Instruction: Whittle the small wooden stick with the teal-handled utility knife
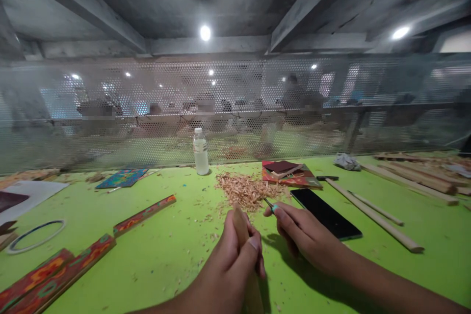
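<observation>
My left hand is wrapped round a piece of wood whose narrow end points away from me over the green table. Just to its right, my right hand grips a small carving knife with a thin dark blade and a greenish handle. The blade points up and left, apart from the wood. Beyond both hands lies a heap of wood shavings. A black phone rests flat beside my right hand.
A water bottle stands near the perforated screen. To the right lie a hammer, a thin stick and wooden strips. Sandpaper sits on a red board. Painted strips and a ring lie left.
</observation>
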`<state>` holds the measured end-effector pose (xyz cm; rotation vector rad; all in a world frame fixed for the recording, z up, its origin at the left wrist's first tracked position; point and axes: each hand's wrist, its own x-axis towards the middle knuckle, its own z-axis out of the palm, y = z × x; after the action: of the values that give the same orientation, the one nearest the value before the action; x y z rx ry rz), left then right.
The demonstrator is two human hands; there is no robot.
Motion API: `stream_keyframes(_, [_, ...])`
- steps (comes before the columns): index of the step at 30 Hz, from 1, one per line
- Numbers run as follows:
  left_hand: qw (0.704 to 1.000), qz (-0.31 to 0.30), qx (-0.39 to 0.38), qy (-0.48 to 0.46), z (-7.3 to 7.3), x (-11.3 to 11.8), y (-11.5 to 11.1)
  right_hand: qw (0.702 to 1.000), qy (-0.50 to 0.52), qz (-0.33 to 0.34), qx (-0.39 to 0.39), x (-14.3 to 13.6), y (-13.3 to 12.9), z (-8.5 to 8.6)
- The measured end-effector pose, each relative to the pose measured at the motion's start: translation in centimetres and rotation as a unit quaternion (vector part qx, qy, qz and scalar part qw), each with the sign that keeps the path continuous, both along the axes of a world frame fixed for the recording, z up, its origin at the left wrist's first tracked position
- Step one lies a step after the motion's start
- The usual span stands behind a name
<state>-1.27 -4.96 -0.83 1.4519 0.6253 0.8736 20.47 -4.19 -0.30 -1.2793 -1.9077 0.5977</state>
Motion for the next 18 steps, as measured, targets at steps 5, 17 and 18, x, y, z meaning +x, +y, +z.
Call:
stream_keyframes(5, [1.000,0.015,0.005,-0.004,-0.7,0.1,0.1,0.997,-0.049,-0.024,0.049,-0.2,0.3,-0.3])
stream_keyframes(17, [0.998,0.015,-0.056,-0.020,-0.6,0.4,-0.2,0.992,0.001,-0.108,0.060,-1.4,-1.6,-0.6])
stream_keyframes(18, [0.997,0.002,-0.070,-0.026,-0.3,0.3,-0.5,0.992,0.003,-0.114,0.060,-1.2,-2.6,-0.4])
